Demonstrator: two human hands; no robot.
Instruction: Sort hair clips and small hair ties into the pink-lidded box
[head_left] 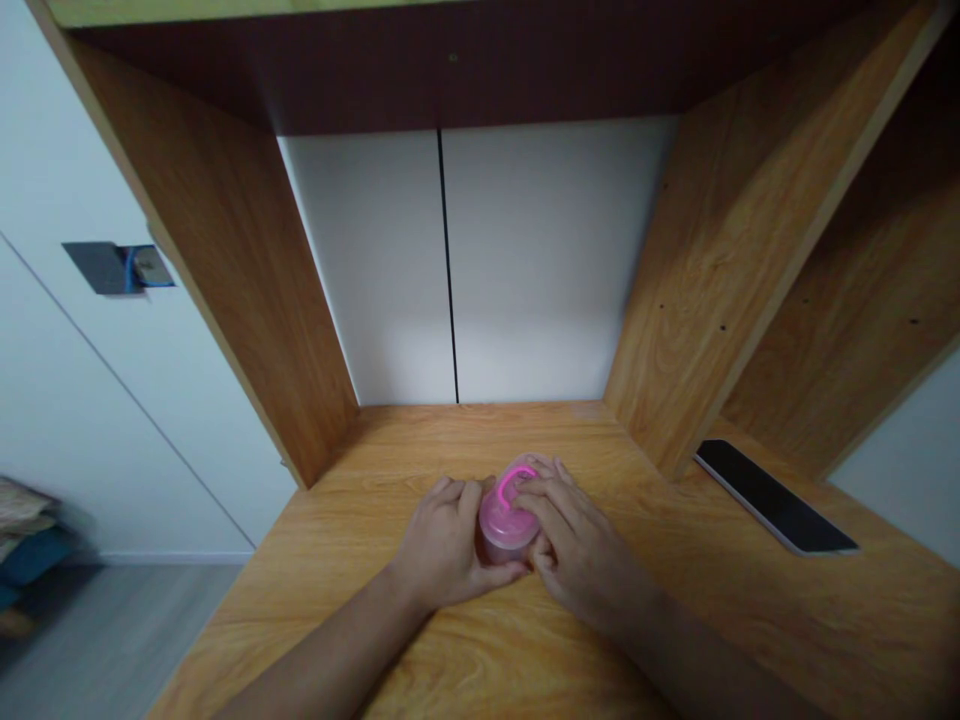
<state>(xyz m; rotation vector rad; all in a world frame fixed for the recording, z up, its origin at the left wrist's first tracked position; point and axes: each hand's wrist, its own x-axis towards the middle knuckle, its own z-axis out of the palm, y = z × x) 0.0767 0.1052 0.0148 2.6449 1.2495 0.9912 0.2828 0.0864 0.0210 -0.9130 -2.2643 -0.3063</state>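
Note:
A small round container (504,550) with clear sides stands on the wooden desk, under a translucent pink lid (501,520) that has a bright pink loop handle (510,478). My left hand (448,545) is wrapped round the container's left side, its thumb along the near side. From the right, my right hand (564,525) grips the lid, with its fingers over the top by the loop handle and its thumb low at the near right side. What is inside the container cannot be made out.
A dark flat phone-like slab (776,497) lies on the desk (360,640) at the right, beyond an upright wooden panel (697,270). Another wooden panel (217,230) rises at the left. A dark shelf (375,75) hangs overhead. An uncovered wall socket (146,267) shows at the left.

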